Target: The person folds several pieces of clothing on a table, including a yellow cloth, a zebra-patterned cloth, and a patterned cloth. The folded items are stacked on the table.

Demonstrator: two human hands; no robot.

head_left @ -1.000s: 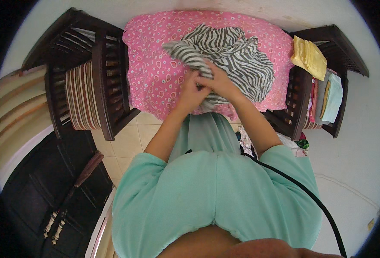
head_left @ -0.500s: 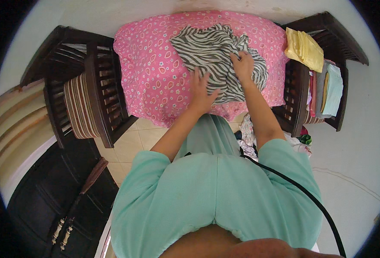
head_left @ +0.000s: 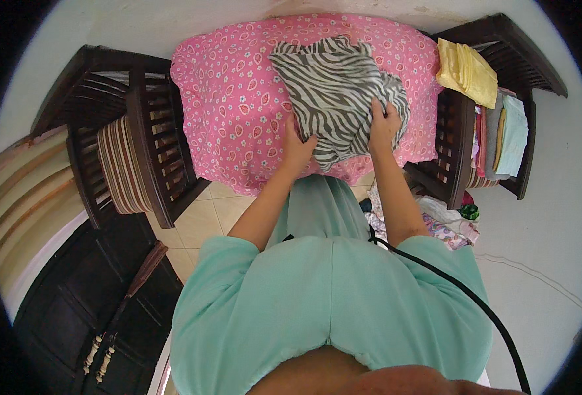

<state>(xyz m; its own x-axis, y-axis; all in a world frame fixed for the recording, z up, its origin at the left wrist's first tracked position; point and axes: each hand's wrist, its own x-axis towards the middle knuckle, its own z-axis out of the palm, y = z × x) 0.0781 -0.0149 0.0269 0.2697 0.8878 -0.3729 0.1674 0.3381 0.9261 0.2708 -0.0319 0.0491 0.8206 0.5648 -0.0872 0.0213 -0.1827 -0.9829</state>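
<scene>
A black-and-white zebra-striped garment (head_left: 334, 85) lies folded over on a pink flowered cloth (head_left: 235, 105). My left hand (head_left: 297, 146) rests at the garment's lower left edge. Its fingers stretch up along that side, and the thumb is spread apart, touching the striped fabric. On the garment's right part lies my right hand (head_left: 384, 128), fingers spread over the stripes. The fabric beneath the right palm is hidden.
Dark wooden armchairs (head_left: 147, 145) flank the pink surface. Folded yellow cloth (head_left: 465, 74) lies on the right chair's arm, with a stack of folded clothes (head_left: 511, 135) beside it. Loose clothes (head_left: 446, 220) lie below on the right. A black cable (head_left: 449, 280) crosses my right side.
The striped garment's right part now lies flatter, its bunched folds smoothed over. My left hand has moved slightly left and down to its edge; my right hand has shifted right and down.
</scene>
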